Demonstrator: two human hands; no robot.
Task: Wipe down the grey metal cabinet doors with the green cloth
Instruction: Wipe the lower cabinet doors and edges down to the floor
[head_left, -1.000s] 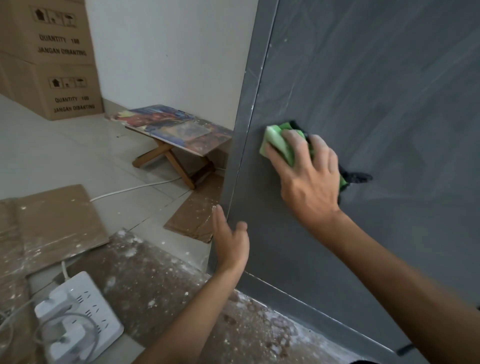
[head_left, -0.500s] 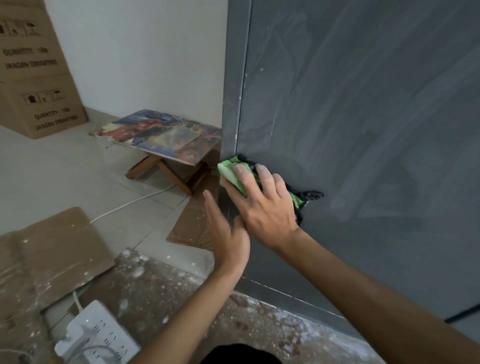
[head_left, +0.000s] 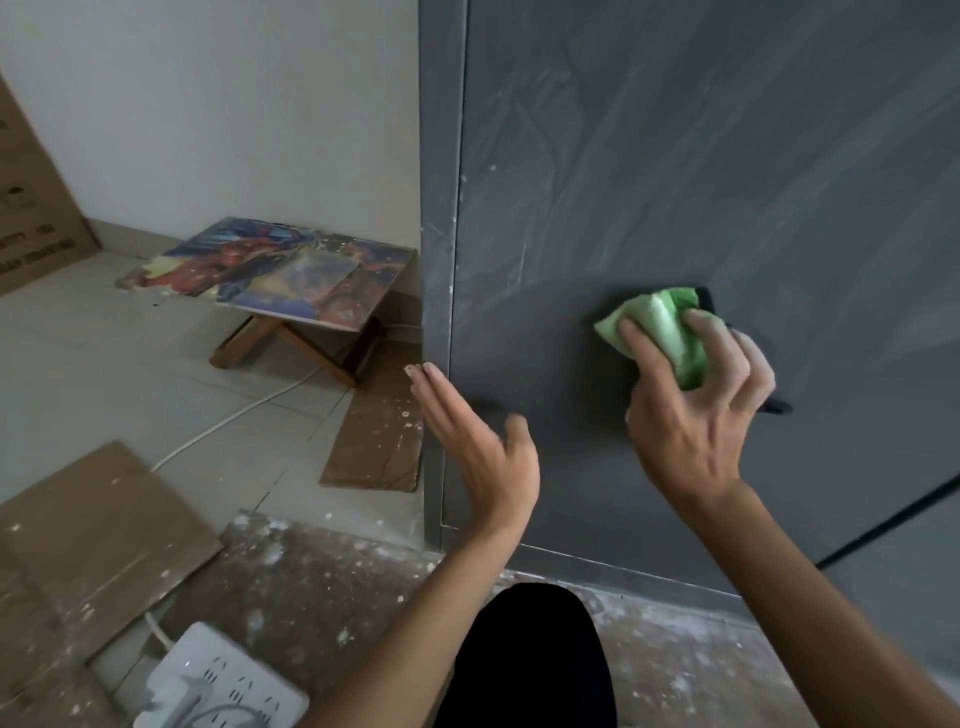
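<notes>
The grey metal cabinet door fills the right of the head view, streaked with wipe marks. My right hand presses the folded green cloth flat against the door's lower half, fingers curled over it. My left hand is held open near the door's left edge, palm toward the panel, holding nothing; whether it touches the door is unclear. A dark seam between doors shows at lower right.
A low folding table with a painted top stands left of the cabinet. Cardboard sheets lie on the paint-spattered floor. A white power strip with a cable sits at bottom left. Cardboard boxes stand far left.
My right hand slid the cloth from the door's left edge toward the right across the panel. My left hand stayed by the left edge, lifted slightly.
</notes>
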